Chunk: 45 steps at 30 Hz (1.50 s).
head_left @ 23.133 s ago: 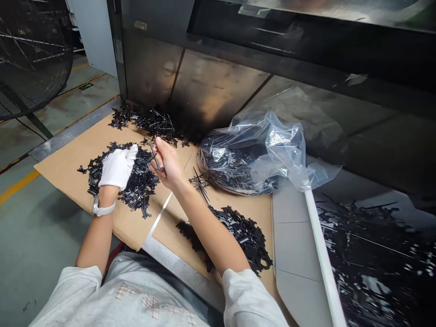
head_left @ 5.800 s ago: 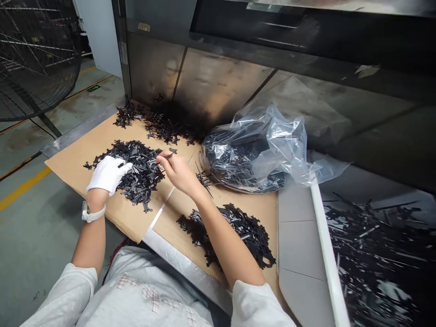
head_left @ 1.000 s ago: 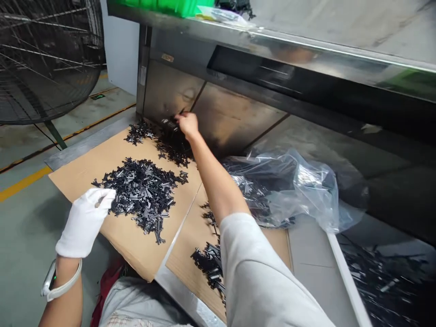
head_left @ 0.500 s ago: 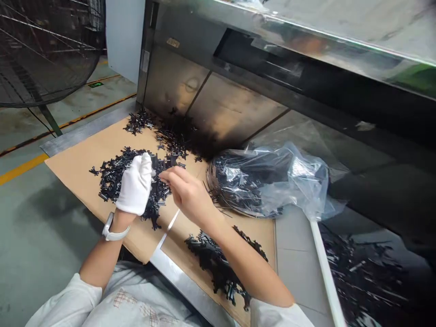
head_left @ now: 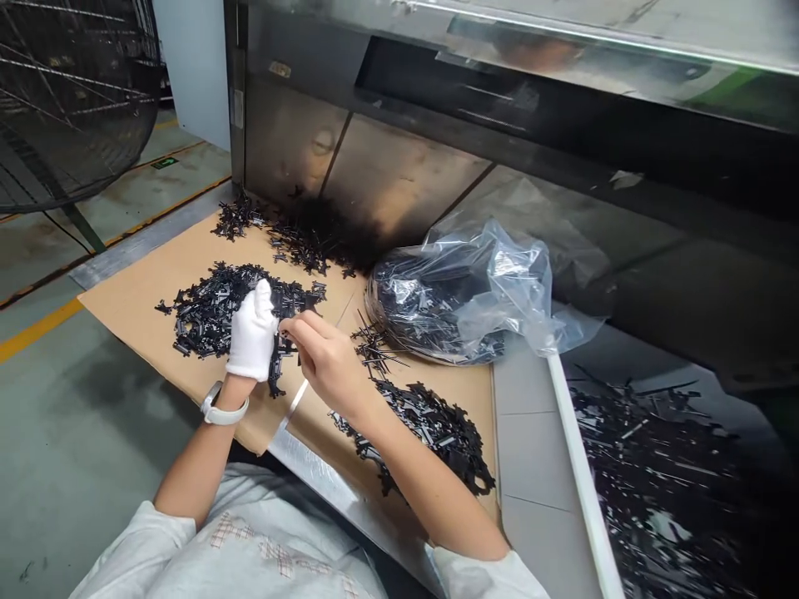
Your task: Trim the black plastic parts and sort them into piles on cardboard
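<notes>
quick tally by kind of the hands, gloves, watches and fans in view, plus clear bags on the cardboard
left hand and right hand: 2
glove: 1
watch: 1
fan: 1
clear bag: 1
total: 6

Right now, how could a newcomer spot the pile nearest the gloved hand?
Find the tan cardboard below the dark metal panel. On its left section lies a pile of black parts. Unlike the rear pile and right pile, it has the white-gloved left hand over it.
</notes>
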Available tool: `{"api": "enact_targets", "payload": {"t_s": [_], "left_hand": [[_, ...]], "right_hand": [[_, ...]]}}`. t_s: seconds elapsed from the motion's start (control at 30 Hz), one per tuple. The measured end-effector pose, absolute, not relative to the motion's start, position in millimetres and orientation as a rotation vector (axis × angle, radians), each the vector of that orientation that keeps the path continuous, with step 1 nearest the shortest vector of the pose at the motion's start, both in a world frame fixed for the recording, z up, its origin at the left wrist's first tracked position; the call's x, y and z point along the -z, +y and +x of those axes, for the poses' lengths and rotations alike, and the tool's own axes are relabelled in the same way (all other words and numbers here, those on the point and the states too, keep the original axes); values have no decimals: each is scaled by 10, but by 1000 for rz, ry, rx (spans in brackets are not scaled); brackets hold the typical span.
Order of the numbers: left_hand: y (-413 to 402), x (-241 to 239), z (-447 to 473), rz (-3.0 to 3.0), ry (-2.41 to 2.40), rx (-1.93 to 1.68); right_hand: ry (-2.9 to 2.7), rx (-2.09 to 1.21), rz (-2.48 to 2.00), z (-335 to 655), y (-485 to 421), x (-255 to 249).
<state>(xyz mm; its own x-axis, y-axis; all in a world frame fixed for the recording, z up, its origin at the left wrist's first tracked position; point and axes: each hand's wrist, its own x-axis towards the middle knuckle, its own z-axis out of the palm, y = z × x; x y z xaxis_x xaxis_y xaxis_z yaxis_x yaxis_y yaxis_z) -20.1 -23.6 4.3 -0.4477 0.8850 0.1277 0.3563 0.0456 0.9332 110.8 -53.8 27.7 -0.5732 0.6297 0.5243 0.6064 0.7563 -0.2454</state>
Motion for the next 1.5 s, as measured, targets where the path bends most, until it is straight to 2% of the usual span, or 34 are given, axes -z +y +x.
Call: {"api": "enact_targets", "payload": {"t_s": [0.37,0.7,0.87,1.03,1.23,1.5], "left_hand": [[-212,12,-256,1286,1806,-1557],[-39,193,-292,1160,1820,-1588],[58,177,-350,1136,1983,-1643],[225,165,-582,1190,1996,-1470],[227,126,-791,1559,2044,-1199],[325,154,-1007,1744,1971,-1046]], "right_hand": [[-2427,54,-1010,862,-504,-208],[-2196,-246,-991,901,-148,-12],[-2109,-361,-994,811,-220,60],[-1872,-511,-1022,895,-56,1],[-1700,-695,-1106,1193,167,-68],[-1788,-600,-1163,1203,133,-176]]}}
